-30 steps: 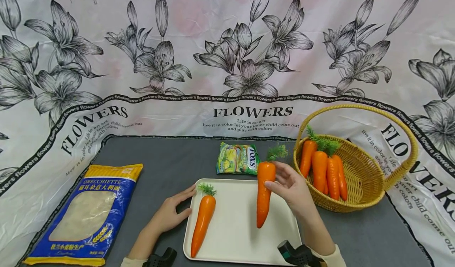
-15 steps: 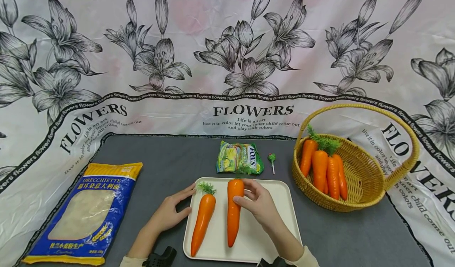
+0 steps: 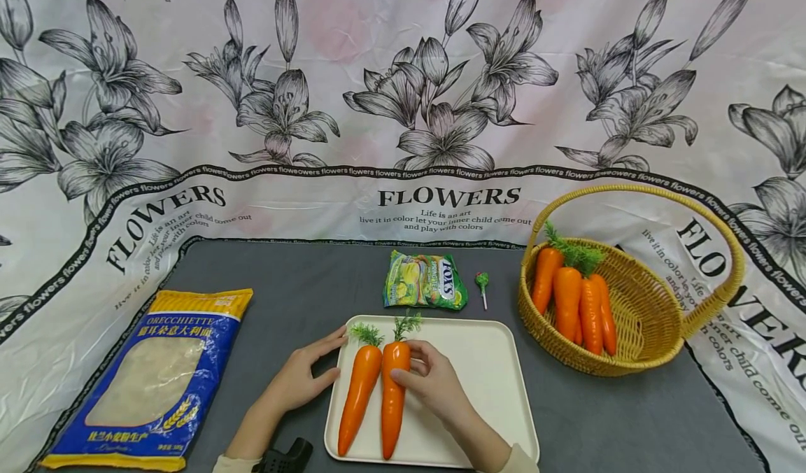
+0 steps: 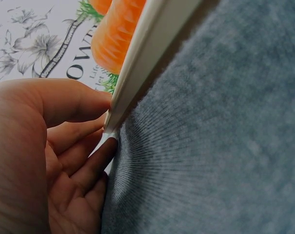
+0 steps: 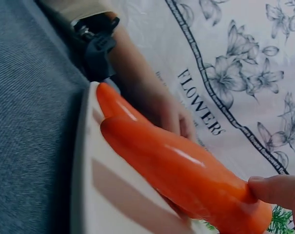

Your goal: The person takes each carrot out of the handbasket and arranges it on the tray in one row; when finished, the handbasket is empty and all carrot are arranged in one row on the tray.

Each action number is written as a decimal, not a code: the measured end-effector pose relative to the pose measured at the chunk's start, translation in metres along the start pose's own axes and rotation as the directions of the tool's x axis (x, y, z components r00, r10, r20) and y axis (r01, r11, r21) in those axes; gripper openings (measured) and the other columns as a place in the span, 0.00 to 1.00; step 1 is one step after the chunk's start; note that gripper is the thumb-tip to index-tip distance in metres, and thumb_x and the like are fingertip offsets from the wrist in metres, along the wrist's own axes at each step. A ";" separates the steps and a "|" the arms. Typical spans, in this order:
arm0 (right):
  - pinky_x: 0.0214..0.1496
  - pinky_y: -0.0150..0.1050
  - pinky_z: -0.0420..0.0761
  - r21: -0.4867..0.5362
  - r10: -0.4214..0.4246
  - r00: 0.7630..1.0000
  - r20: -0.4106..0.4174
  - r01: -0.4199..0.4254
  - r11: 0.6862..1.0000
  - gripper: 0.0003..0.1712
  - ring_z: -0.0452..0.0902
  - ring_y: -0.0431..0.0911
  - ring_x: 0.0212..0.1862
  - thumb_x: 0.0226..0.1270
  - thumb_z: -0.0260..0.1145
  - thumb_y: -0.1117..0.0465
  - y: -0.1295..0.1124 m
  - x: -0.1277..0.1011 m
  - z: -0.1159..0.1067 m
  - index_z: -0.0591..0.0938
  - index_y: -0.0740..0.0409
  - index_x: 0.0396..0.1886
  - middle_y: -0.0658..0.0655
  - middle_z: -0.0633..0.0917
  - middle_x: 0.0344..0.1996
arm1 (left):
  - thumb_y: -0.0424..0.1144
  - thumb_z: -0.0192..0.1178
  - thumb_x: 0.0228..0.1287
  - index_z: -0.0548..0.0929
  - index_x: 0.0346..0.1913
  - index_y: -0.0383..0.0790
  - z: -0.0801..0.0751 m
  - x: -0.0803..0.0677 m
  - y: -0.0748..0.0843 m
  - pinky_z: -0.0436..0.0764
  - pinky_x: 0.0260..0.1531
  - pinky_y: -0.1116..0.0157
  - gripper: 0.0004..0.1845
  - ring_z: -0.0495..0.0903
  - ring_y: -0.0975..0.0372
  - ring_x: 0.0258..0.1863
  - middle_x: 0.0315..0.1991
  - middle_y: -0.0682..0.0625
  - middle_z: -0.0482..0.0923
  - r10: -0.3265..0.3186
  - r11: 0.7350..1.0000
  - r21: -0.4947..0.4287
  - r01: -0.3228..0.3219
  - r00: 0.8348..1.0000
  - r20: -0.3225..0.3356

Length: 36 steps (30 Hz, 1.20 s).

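Upright along the left side of the cream tray point(image 3: 466, 417) lies one carrot point(image 3: 360, 399) with a green tuft. Right beside it is a second carrot point(image 3: 393, 403), which my right hand point(image 3: 434, 382) pinches near its top between thumb and fingers. The right wrist view shows this held carrot point(image 5: 171, 161) over the tray with a shadow below; I cannot tell whether it touches the surface. My left hand point(image 3: 305, 376) rests at the tray's left edge, and in the left wrist view its thumb point(image 4: 79, 100) and fingertips touch the rim point(image 4: 132, 63).
A yellow wicker basket point(image 3: 642, 347) with several carrots point(image 3: 569, 298) stands at the right. Behind the tray lie a green Fox's candy bag point(image 3: 425, 280) and a lollipop point(image 3: 482, 282). A blue and yellow orecchiette bag point(image 3: 151, 375) lies at the left.
My right hand has brought the held carrot leftward and down, from above the tray's right side to beside the other carrot. The left hand keeps its place at the tray's edge.
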State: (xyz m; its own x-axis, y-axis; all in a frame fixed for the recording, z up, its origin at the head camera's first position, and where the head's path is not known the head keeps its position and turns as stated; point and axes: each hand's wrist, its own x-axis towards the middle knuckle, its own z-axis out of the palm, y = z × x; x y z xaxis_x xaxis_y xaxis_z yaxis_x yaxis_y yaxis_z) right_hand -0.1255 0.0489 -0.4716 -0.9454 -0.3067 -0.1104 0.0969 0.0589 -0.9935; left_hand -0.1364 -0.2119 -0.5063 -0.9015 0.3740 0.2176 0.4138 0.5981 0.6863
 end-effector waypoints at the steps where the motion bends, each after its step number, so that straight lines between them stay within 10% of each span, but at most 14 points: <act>1: 0.48 0.36 0.78 -0.004 0.003 1.000 0.002 -0.003 1.000 0.32 0.75 0.51 0.52 0.53 0.68 0.58 0.001 0.000 0.001 0.69 0.64 0.56 0.63 0.75 0.51 | 0.46 0.57 0.59 0.71 0.61 0.49 0.000 0.000 0.000 0.68 0.56 0.52 0.25 0.64 0.61 0.62 0.65 0.57 0.62 0.002 1.000 -0.001 -0.002 1.000 -0.002; 20: 0.58 0.43 0.70 0.040 -0.053 0.992 0.111 0.049 0.998 0.38 0.60 0.59 0.64 0.51 0.65 0.68 0.009 0.004 0.006 0.62 0.71 0.62 0.69 0.66 0.61 | 0.48 0.56 0.59 0.70 0.62 0.49 -0.001 0.001 0.001 0.68 0.56 0.52 0.26 0.64 0.60 0.63 0.65 0.56 0.61 0.001 1.000 -0.018 -0.002 1.000 -0.020; 28: 0.51 0.37 0.75 -0.295 -0.099 0.991 0.096 0.123 0.948 0.41 0.66 0.55 0.61 0.50 0.69 0.61 0.018 0.004 0.012 0.63 0.64 0.64 0.65 0.67 0.61 | 0.47 0.56 0.59 0.69 0.62 0.50 -0.002 0.001 0.001 0.67 0.57 0.51 0.26 0.63 0.61 0.63 0.65 0.57 0.61 -0.027 0.999 -0.036 0.027 1.000 0.000; 36: 0.53 0.41 0.74 -0.391 -0.090 0.994 0.056 0.104 0.914 0.43 0.68 0.57 0.59 0.48 0.71 0.59 0.012 0.000 0.012 0.63 0.69 0.62 0.68 0.68 0.59 | 0.48 0.57 0.59 0.69 0.62 0.49 -0.002 0.000 0.001 0.68 0.56 0.52 0.26 0.63 0.61 0.63 0.65 0.57 0.61 -0.012 1.000 -0.016 0.011 1.000 -0.006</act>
State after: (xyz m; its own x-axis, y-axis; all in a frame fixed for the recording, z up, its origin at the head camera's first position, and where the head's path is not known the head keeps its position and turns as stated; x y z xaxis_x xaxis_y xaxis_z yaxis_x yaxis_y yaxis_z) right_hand -0.1210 0.0385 -0.4839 -0.9313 -0.3637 -0.0223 -0.1319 0.3936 -0.9098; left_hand -0.1365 -0.2122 -0.5044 -0.9069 0.3630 0.2137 0.4014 0.5907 0.6999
